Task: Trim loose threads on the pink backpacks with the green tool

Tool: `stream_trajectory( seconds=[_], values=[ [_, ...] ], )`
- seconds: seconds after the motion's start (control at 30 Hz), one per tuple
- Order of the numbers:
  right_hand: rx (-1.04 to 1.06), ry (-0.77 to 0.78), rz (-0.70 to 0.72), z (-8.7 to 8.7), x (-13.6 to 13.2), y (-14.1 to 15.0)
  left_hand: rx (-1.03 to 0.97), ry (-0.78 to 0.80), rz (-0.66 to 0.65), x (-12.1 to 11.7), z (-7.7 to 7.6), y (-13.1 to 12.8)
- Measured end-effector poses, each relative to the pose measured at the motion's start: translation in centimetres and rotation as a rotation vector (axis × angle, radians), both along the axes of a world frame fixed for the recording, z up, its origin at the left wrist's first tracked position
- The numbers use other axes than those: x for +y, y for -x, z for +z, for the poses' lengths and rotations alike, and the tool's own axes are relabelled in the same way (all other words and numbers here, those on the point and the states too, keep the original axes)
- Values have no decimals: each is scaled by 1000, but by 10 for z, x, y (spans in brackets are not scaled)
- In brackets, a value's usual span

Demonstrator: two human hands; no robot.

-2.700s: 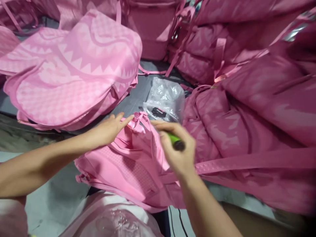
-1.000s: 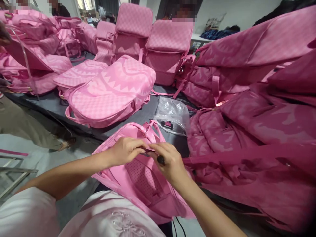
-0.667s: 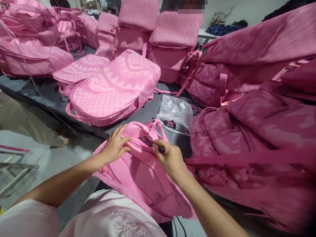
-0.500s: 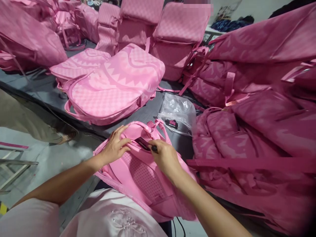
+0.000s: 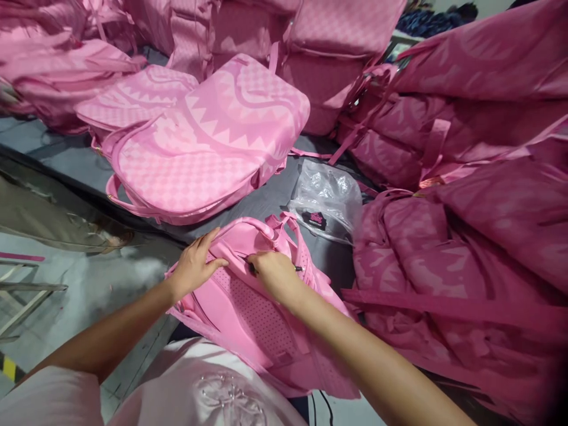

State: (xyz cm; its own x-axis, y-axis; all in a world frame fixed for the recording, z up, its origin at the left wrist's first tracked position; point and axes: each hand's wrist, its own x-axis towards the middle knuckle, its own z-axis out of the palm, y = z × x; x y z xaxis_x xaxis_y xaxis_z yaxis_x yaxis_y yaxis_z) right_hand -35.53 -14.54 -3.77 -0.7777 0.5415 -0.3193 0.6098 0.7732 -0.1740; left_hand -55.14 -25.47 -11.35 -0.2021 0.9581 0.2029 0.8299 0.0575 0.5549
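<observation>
A pink backpack (image 5: 261, 313) leans against the table's edge, its padded, dotted back panel facing me. My left hand (image 5: 194, 267) holds its upper left edge, fingers over the far side and thumb on the near side. Closed in a fist, my right hand (image 5: 273, 273) is at the slit near the top of the back panel. It grips a slim black tool (image 5: 299, 268) whose thin end sticks out to the right; a dark end also shows on the left. The tool's exact kind is hidden by my fingers.
Just beyond the backpack lies a clear plastic bag (image 5: 328, 195) with a black and pink label (image 5: 314, 220). Another pink backpack (image 5: 208, 142) lies on the grey tabletop (image 5: 261, 198). More pink bags (image 5: 444, 236) are heaped on the right. A metal stand (image 5: 31, 288) is at lower left.
My right hand has moved slightly left along the slit and turned, so the tool's thin end now shows on its right. My left hand has shifted slightly left, still on the edge.
</observation>
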Motion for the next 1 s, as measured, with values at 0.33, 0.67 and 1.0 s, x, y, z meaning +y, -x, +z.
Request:
stream_trajectory(
  seconds=[0.33, 0.67, 1.0],
  values=[
    [346, 68, -167, 3, 5, 50, 111, -253, -48, 4, -29, 8],
    [432, 146, -238, 2, 8, 56, 130, -265, -101, 3, -32, 10],
    [377, 25, -60, -5, 1, 39, 83, -235, -61, 5, -34, 9]
  ],
)
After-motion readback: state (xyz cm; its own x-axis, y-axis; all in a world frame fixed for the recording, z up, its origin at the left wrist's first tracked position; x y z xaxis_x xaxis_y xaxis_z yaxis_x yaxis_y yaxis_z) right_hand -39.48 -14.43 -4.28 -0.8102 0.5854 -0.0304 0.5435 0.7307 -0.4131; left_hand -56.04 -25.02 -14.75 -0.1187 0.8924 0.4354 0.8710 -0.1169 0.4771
